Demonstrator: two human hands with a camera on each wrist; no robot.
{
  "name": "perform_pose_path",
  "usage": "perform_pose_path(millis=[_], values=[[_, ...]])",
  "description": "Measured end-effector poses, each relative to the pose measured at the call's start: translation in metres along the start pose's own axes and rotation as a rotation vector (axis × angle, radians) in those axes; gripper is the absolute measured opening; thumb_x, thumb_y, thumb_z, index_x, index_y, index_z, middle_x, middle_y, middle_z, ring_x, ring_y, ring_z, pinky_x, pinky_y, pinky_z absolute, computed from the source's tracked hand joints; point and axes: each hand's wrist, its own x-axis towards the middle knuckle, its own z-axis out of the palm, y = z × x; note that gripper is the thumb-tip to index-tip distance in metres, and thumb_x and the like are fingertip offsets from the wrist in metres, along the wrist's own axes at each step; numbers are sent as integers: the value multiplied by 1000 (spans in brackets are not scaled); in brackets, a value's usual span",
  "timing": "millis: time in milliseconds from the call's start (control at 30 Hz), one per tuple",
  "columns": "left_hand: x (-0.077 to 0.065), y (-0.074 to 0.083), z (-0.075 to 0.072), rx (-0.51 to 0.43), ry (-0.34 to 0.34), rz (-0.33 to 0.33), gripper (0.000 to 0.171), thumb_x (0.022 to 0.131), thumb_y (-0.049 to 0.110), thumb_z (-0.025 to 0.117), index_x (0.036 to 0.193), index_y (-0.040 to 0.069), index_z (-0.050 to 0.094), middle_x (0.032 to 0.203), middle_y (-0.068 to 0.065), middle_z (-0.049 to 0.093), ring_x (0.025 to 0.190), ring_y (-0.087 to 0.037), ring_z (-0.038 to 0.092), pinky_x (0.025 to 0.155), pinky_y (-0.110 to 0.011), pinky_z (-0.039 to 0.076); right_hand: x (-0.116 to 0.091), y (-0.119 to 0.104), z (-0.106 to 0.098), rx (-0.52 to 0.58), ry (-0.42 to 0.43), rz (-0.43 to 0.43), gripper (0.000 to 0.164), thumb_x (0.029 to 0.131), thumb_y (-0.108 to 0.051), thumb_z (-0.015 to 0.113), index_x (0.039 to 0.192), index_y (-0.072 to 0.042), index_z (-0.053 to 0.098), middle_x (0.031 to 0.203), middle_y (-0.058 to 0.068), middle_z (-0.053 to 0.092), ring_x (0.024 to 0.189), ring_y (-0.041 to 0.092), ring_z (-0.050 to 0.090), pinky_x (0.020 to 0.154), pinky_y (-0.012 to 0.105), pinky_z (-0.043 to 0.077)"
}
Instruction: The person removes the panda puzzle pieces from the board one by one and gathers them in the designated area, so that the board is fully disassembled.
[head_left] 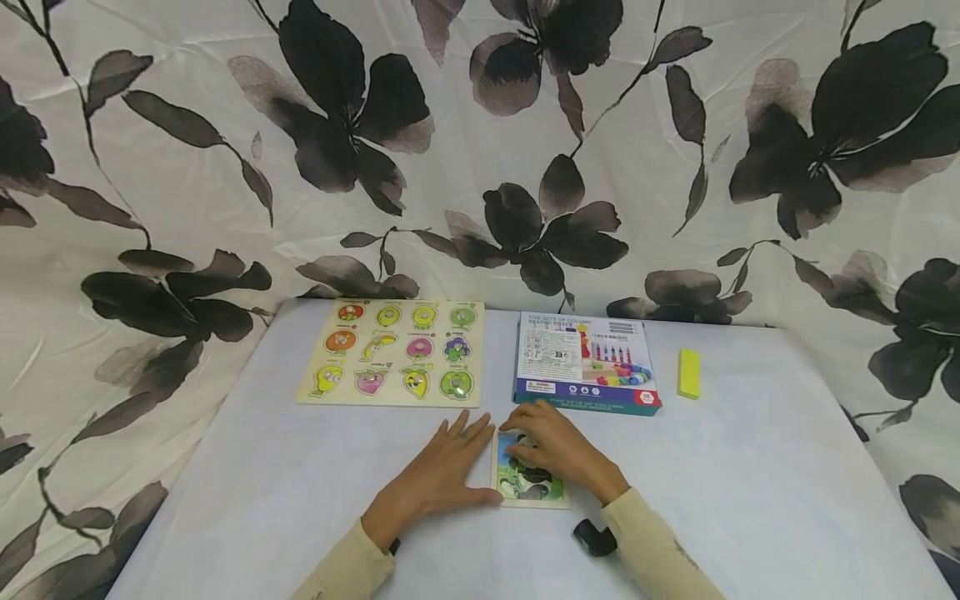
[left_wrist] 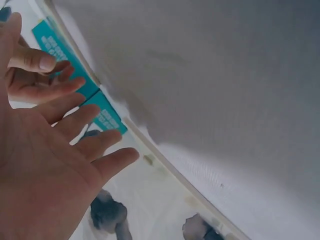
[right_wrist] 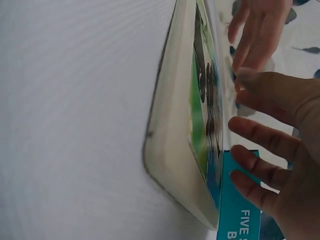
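Observation:
A small wooden picture puzzle (head_left: 517,481) with a black-and-white animal, apparently a panda, on green and blue lies near the table's middle. My left hand (head_left: 446,471) rests beside its left edge, fingers spread and thumb near the lower left corner. Over the puzzle's upper right part, my right hand (head_left: 562,446) reaches in from the right and hides that area. In the right wrist view, the pale frame of the puzzle (right_wrist: 167,145) is seen edge-on, and the right hand's fingers (right_wrist: 262,135) are loosely extended with nothing visible between them. The left wrist view shows the left palm (left_wrist: 45,165) with slightly bent fingers.
Behind the hands lies a wooden fruit-and-vegetable puzzle board (head_left: 401,333), with a beaded-boxes carton (head_left: 551,350) to its right. Farther right is a yellow block (head_left: 688,373). A black object (head_left: 595,538) sits by the right wrist. Floral cloth (head_left: 525,125) hangs behind the table.

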Motion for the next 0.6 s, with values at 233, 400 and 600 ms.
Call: perform_pose_path(millis=[233,400,600], values=[[8,-5,0,52,-60,-15,99,76,66,65,149,7,33,157,-9,26,145,-39,15,113,-58,19,1,3,4,-3,-36,-4,27,90,-27,68,114,-16,71,115,1,61,96,14,47,81,33,47],[12,-7,0,2,-63,5,97,77,64,66,150,11,33,157,-4,28,145,-35,16,115,-56,18,1,6,5,-7,-19,-5,25,90,-22,67,114,-16,71,115,1,60,96,14,47,81,35,47],[15,-5,0,-26,-58,1,98,75,61,71,149,8,34,157,-5,28,146,-34,15,115,-54,17,1,7,5,7,0,3,25,90,-17,65,115,-16,71,115,2,59,100,16,48,86,38,47]])
